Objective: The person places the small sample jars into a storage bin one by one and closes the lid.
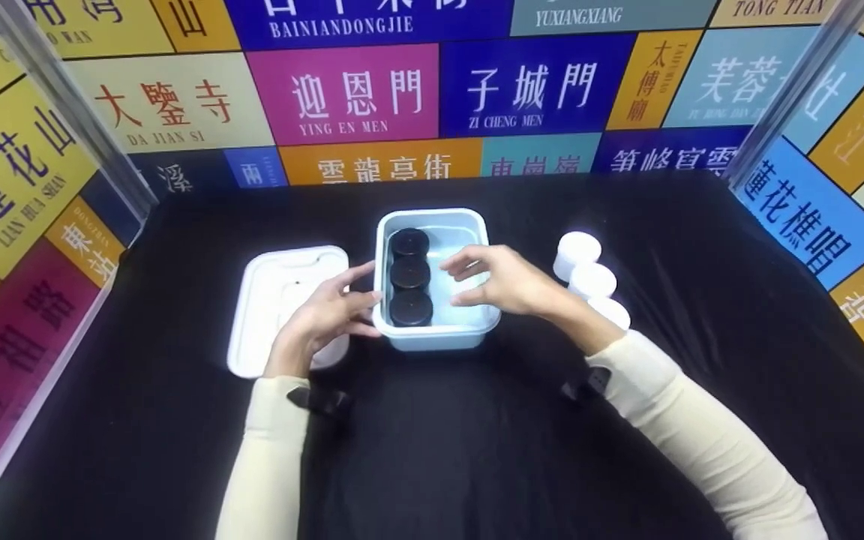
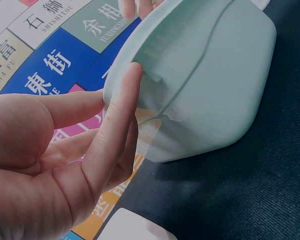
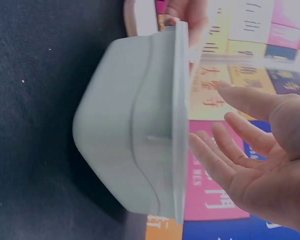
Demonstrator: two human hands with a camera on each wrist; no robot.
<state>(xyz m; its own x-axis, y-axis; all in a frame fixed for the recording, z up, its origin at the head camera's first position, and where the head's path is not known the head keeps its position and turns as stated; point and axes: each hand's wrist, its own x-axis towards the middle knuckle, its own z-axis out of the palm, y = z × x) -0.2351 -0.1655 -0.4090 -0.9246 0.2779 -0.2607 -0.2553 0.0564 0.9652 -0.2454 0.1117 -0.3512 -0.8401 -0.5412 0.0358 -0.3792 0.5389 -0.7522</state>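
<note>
A pale blue-green plastic box (image 1: 432, 339) stands without a lid. Along its left side sit three round black lids or black-topped jars (image 1: 411, 274) in a row; their lower parts are hidden in the box. My left hand (image 1: 331, 307) touches the box's left rim and outer wall, its fingers spread and fairly straight. Over the right half of the box hovers my right hand (image 1: 503, 281), fingers loosely bent with nothing between them. In the right wrist view, the right hand (image 3: 260, 150) is above the rim of the box (image 3: 125, 125).
A white rectangular lid (image 1: 267, 300) lies left of the box, partly behind the left hand. Three white round jars or caps (image 1: 579, 251) stand in a row to the right, near the right forearm. Black cloth (image 1: 432, 435) covers the table, with colourful printed panels (image 1: 357, 90) behind.
</note>
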